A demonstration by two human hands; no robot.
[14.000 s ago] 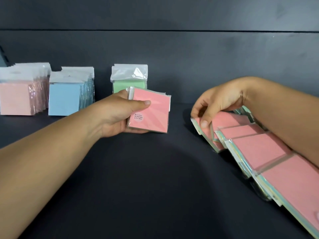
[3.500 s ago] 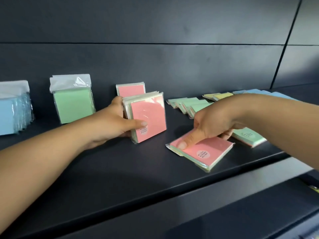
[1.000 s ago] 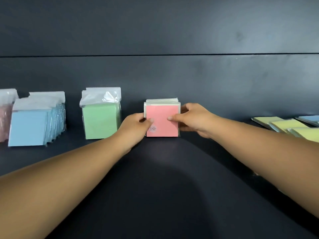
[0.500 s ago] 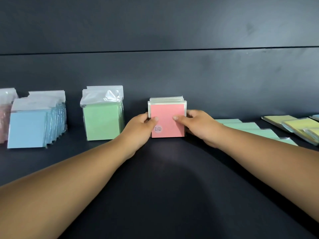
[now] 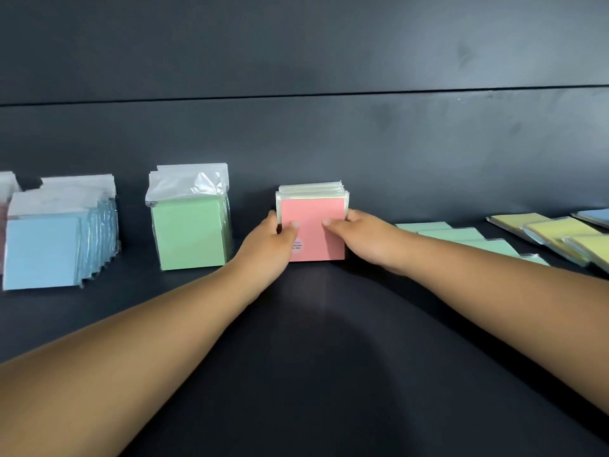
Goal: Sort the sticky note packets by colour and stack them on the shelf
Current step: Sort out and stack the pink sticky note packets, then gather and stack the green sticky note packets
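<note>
Pink packets [image 5: 313, 225] stand upright as one bundle on the shelf [image 5: 329, 357], backs close to the dark rear wall [image 5: 329, 143]. Left hand [image 5: 267, 245] grips the bundle's left edge, thumb curled onto the front face; right hand [image 5: 365, 240] grips the right edge the same way. Bundle is squeezed between both hands, bottom edge apparently down on the shelf.

Relative to the pink packets: green packets [image 5: 191, 225] stand to the left, a clear gap between; blue packets [image 5: 56, 242] stand further left again. To the right, pale green packets [image 5: 468, 239] lie flat in an overlapping row, yellow packets [image 5: 560, 235] beyond them, also flat.

Step in hand, by my reading: squaring and seating the pink stack in line with the green and blue ones.

Next move likely calls for letting go evenly on both sides so the bundle does not fan or topple, then reaching right to the flat rows, not yet sorted.
</note>
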